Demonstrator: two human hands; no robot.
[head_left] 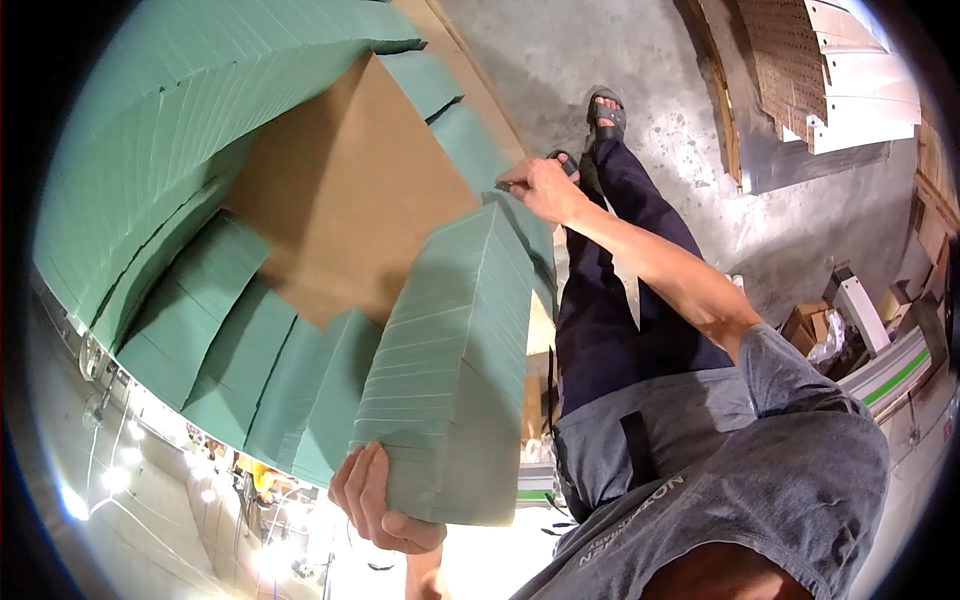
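A long green stack [445, 330], marked with thin lines across its sides, stands tilted in front of me. My left hand [385, 500] is wrapped round its near lower end, thumb on one side and fingers on the other. My right hand [545, 190] is at the stack's far end, its fingers bent and pressed together over a dark edge. What those fingertips pinch is too small to make out. Under my right hand, a darker green piece [527, 235] shows beside the stack.
More green stacks [215, 290] line the sides of a brown board [350, 170], with a tall row at the left. Concrete floor [540, 70] lies beyond my legs. A perforated panel [785, 60] stands at the far right; cardboard boxes [805, 325] are on the right. Lit bulbs [115, 478] hang at lower left.
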